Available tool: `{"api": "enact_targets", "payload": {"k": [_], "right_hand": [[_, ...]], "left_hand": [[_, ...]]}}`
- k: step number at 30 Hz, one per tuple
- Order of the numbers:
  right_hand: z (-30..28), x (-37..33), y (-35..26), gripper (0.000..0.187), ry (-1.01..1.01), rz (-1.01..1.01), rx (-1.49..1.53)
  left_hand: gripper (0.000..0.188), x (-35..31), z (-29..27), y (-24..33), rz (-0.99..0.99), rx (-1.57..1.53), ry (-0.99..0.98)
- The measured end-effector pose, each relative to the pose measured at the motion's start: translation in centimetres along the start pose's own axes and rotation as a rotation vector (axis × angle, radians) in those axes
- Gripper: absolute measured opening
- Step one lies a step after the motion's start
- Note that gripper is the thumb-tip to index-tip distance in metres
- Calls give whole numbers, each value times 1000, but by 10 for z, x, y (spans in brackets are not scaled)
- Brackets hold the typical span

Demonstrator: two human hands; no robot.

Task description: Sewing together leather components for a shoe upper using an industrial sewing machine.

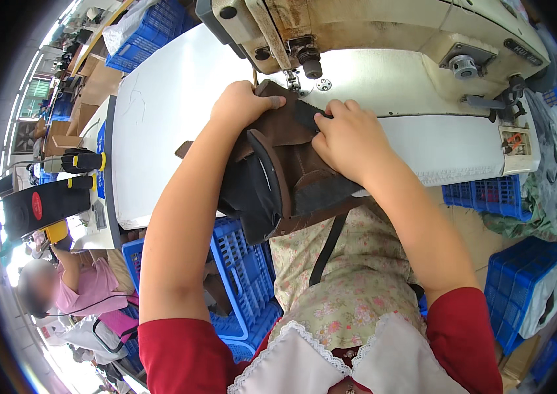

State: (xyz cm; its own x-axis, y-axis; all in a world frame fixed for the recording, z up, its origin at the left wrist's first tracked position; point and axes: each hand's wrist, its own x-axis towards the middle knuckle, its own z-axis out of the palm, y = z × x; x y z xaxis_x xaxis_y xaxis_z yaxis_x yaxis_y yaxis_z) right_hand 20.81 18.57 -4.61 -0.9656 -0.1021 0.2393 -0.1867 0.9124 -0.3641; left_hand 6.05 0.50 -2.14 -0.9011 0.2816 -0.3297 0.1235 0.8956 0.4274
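Note:
A brown leather workpiece with black lining (278, 157) lies folded at the near edge of the white sewing table, partly hanging over it toward my lap. It looks like a shoe upper, though its full shape is hidden in the folds. My left hand (242, 108) grips its far left part, thumb pressed on the leather. At the right, my right hand (350, 139) pinches the black-edged side between thumb and fingers. The far edge of the leather sits right by the presser foot (293, 82) of the sewing machine (370, 29). Whether the foot touches it, I cannot tell.
The white tabletop (167, 125) stretches to the left. Blue plastic crates (242, 276) stand below it by my left arm, with another crate (521, 282) at the right. Another person (88, 285) in pink sits at a machine on the far left.

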Motion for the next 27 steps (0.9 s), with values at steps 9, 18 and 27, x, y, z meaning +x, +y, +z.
{"api": "enact_targets", "payload": {"k": [9,18,27], "right_hand": [[-18,36,4,21,-264,-60,-56],[5,47,22,15,-121,-168,121],[5,60,22,46,-247,45,20]], "left_hand": [[64,-3,3,-5,-54,87,68],[63,-3,6,-8,-85,106,64],[58,-7,3,-3,-76,74,83]]}}
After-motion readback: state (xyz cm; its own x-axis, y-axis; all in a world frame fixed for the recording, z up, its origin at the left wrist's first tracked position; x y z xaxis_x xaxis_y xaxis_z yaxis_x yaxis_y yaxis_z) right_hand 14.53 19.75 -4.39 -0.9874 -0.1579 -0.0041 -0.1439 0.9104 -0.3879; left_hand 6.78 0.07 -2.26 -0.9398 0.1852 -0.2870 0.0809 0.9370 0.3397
